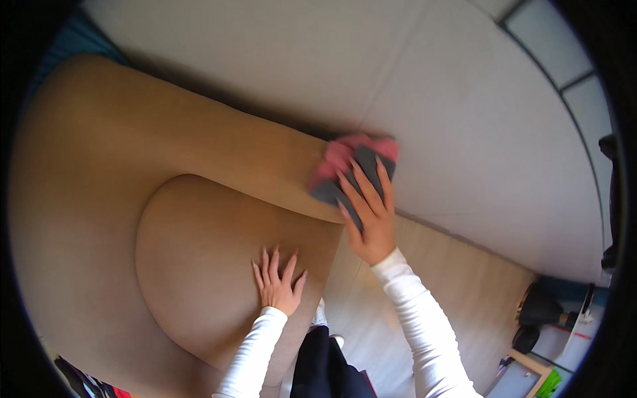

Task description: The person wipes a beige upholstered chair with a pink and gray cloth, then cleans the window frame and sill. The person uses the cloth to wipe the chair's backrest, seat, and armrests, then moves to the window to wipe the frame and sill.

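Observation:
A folded pink-and-grey cloth (337, 155) is under the spread fingers of my right hand (374, 221). It lies over the front end of a brown upholstered armrest (224, 144) and is slightly blurred, its far edge by the pale wall. My left hand (279, 286) rests palm down on the brown seat cushion (199, 268), fingers apart, with nothing in it. The cushion's rounded back edge meets the curved brown backrest (64, 189) of the sofa or armchair. My right palm and the cloth's underside are hidden.
The pale wall (473, 134) runs close along the armrest. Below is a light wood-look floor (428, 283) with my dark-trousered legs (318, 368). A black lamp-like object (540, 306) and a green item (550, 383) are at lower right. Blue fabric (74, 45) shows at upper left.

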The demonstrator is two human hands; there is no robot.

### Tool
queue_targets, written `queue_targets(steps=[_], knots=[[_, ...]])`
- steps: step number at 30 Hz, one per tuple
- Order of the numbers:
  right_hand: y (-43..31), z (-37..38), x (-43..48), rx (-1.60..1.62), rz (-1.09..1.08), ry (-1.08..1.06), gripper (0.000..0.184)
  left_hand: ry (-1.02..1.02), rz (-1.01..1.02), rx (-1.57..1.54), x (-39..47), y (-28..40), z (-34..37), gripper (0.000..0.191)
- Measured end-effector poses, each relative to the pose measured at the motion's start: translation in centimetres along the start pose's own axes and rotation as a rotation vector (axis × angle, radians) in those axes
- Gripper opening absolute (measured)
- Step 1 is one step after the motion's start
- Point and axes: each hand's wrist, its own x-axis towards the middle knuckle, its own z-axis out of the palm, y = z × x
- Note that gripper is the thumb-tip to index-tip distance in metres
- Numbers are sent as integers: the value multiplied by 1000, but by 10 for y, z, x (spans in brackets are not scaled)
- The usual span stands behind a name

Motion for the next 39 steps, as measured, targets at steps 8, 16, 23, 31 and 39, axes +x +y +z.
queue_targets(steps=[8, 16, 23, 31, 39], knots=[[10, -14, 90, -185, -262, -506, 55, -259, -95, 19, 38, 31, 7, 66], [-46, 120, 173, -192, -302, -268, 60, -358, -155, -125, 32, 21, 29, 68], [-8, 20, 85, -377, -165, -480, 59, -336, -139, -113, 33, 15, 33, 68], [11, -21, 42, -237, 132, -443, 50, -449, -148, -1, 35, 19, 25, 76], [-83, 134, 176, 37, 94, -422, 54, -195, -637, -686, 53, 35, -23, 77]])
